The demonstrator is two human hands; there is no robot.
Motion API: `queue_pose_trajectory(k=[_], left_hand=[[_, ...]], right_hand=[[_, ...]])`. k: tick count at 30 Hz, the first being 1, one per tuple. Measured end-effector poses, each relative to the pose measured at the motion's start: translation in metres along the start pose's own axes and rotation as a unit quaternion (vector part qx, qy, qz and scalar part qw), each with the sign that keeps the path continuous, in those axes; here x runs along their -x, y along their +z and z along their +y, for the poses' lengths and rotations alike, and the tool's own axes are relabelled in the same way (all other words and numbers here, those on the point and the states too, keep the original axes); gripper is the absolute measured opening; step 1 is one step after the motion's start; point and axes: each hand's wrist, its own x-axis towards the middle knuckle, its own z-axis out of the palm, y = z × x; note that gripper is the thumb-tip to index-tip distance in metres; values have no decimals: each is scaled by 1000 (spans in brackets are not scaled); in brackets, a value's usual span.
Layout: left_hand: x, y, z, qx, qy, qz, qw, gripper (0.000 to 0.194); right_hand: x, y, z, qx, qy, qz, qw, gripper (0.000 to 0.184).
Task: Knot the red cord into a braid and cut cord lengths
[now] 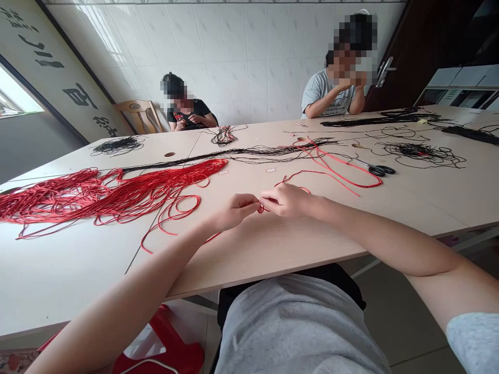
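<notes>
Over the near part of the table, my left hand (237, 209) and my right hand (284, 199) meet fingertip to fingertip. Both pinch a red cord (260, 209), which forms a small loop between them. One length of this cord runs out past my right hand; a bit of red also shows beneath my left forearm. How the loop is wound is too small to tell. To the left of my hands lies a large bundle of red cords (156, 192), spread loosely with curled ends.
Scissors (376, 167) with black handles lie at right, beside loose red cord. A long strand of black cords (234, 152) stretches across the table (335, 234). Tangled black cords (419, 151) sit further right. Two people sit across the table. A red stool (175, 348) stands below left.
</notes>
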Motion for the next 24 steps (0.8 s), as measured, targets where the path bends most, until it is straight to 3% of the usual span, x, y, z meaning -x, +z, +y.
queue_pose_trajectory(k=[4, 9, 14, 18, 21, 24], left_hand=[[1, -2, -2, 52, 12, -26, 998, 30], [0, -4, -6, 106, 14, -25, 994, 26], [-1, -5, -6, 103, 3, 16, 995, 25], [-4, -6, -15, 52, -53, 31, 997, 23], [-7, -8, -24, 47, -111, 27, 992, 22], [-9, -11, -27, 51, -145, 13, 988, 20]], right_hand=[[1, -9, 6, -145, 1, -40, 989, 29], [0, -13, 12, -279, -9, -177, 944, 40], [1, -24, 20, -271, 33, -212, 938, 41], [14, -58, 42, -169, 80, -261, 947, 37], [37, -92, 67, -130, 167, -230, 950, 39], [66, -121, 95, -141, 278, -141, 940, 44]])
